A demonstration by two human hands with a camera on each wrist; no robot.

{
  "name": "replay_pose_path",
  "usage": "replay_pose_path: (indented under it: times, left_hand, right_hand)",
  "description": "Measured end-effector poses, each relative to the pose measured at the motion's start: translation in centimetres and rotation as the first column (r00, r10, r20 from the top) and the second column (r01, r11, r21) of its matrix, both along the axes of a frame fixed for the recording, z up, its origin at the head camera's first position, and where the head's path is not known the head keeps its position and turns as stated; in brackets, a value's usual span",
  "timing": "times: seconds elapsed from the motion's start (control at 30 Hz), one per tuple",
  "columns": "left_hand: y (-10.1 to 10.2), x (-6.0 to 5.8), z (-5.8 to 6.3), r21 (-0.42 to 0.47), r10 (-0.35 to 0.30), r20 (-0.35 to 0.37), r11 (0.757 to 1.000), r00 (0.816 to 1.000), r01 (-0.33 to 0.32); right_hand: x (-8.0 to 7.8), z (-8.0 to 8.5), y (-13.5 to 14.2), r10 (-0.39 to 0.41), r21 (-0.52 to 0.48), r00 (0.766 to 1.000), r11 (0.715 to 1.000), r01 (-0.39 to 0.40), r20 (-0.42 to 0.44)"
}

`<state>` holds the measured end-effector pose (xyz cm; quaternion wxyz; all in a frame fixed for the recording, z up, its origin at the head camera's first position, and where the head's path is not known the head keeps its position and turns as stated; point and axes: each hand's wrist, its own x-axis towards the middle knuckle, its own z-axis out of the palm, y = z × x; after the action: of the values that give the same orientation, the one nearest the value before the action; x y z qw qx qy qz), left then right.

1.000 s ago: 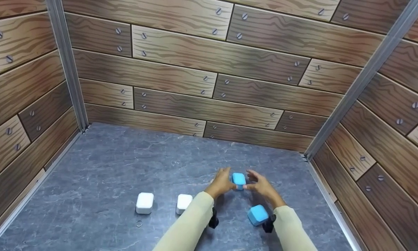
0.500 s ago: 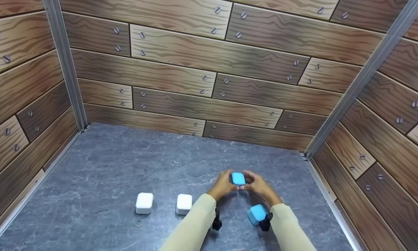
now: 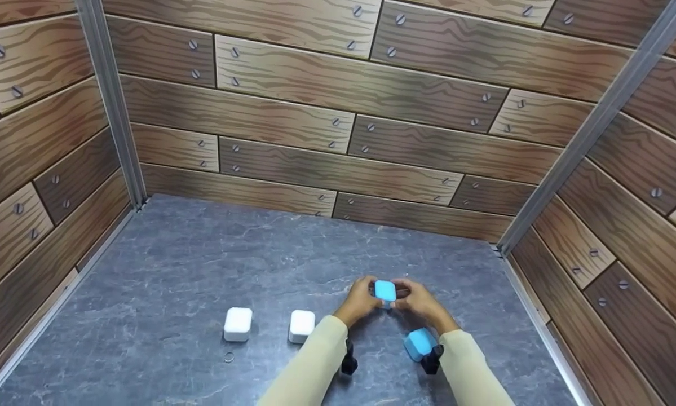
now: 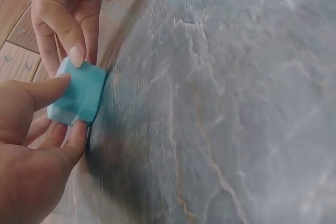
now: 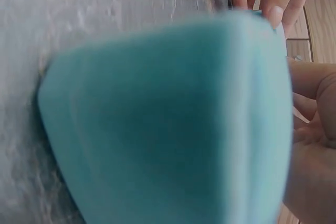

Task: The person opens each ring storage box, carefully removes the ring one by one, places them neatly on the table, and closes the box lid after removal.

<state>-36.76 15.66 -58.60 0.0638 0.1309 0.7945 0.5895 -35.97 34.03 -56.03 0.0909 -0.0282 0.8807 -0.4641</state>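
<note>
Both hands are at a small rounded blue box [image 3: 385,290] near the middle right of the floor panel in the head view. My left hand [image 3: 358,303] grips it from the left, and my right hand [image 3: 422,304] from the right. In the left wrist view, a thin seam crosses the blue box [image 4: 84,92]. The left hand's thumb and fingertips [image 4: 77,129] press its near side; the right thumb touches the opposite side. A second blue box [image 3: 419,344] stands beside the right wrist and fills much of the right wrist view, hiding part of the held box.
Two white rounded boxes stand to the left: one white box [image 3: 238,324] farther out, another white box [image 3: 301,326] beside the left sleeve. A small metal ring [image 3: 229,357] lies in front of the outer one. Wood-patterned walls [image 3: 292,152] enclose the grey marbled surface [image 3: 213,254].
Both hands have closed in on the far blue box, from loosely spread fingers on either side to gripping it. The white boxes and the ring have stayed in place.
</note>
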Motion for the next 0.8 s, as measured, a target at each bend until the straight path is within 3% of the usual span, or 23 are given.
replay_pose_path:
  times: [0.23, 0.47, 0.8]
  left_hand:
    - [-1.3, 0.9, 0.3, 0.035, 0.007, 0.045, 0.999, 0.999, -0.009]
    - [-2.4, 1.6, 0.3, 0.066, 0.034, 0.032, 0.997, 0.999, -0.036]
    - [-3.3, 3.0, 0.9, 0.065, 0.066, 0.086, 0.995, 0.994, -0.071]
  right_hand:
    - [0.5, 0.0, -1.1, 0.004, -0.005, 1.000, 1.000, -0.004, 0.006]
    - [0.9, -0.4, -2.2, 0.052, -0.055, 0.999, 0.997, -0.051, 0.012]
    - [2.1, -0.2, -3.8, 0.009, -0.082, 1.000, 0.997, -0.007, 0.024]
